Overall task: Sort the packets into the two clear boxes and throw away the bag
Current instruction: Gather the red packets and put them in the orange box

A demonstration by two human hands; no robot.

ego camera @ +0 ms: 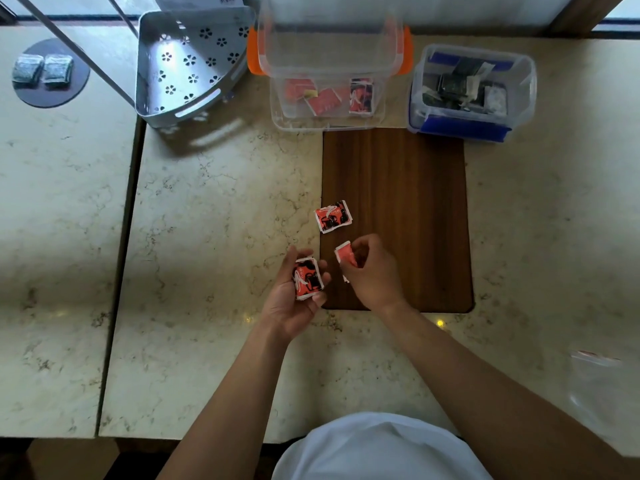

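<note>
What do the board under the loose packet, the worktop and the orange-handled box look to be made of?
Board: wood or wood veneer, dark brown with straight grain, matte. Worktop: polished stone, likely marble or a look-alike; cream with grey veins and small glints. Orange-handled box: clear, fairly glossy plastic; the red packets inside show through its wall.

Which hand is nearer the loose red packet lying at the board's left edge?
Right. The right hand is just below the loose packet, holding another packet. The left hand sits farther down and left, holding its own packet.
</note>
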